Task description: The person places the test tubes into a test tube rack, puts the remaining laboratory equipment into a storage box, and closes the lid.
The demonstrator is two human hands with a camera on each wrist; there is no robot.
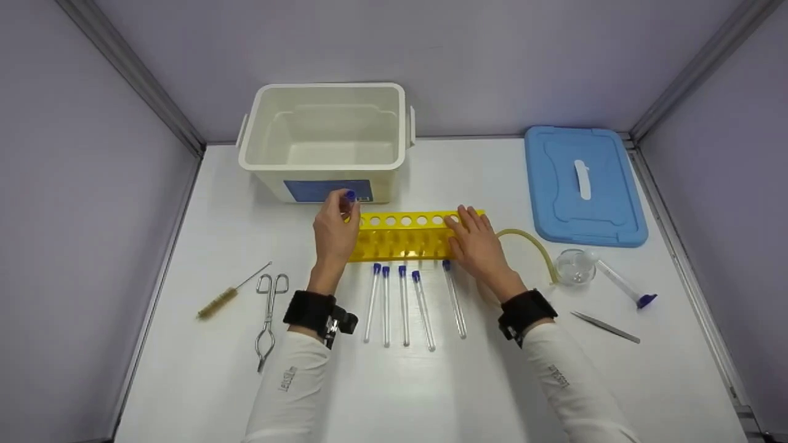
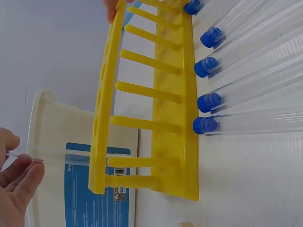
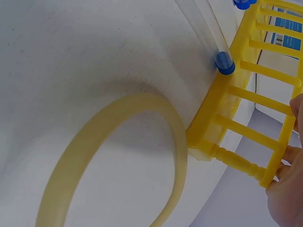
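One capped tube (image 2: pixel 78 157) is standing upright, pinched by my left hand (image 1: pixel 335 232) at the left end of the rack (image 1: pixel 400 237), long axis matching its pegs (image 2: pixel 147 91); my right hand (image 1: pixel 482 247) is gripping the other end.

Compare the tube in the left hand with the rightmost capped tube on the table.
Pose: the held tube is roughly upright; the rightmost capped tube lies flat on the table. State: the left hand pinches the held tube; neither hand grips the rightmost capped tube. Shared: both are clear with blue caps.
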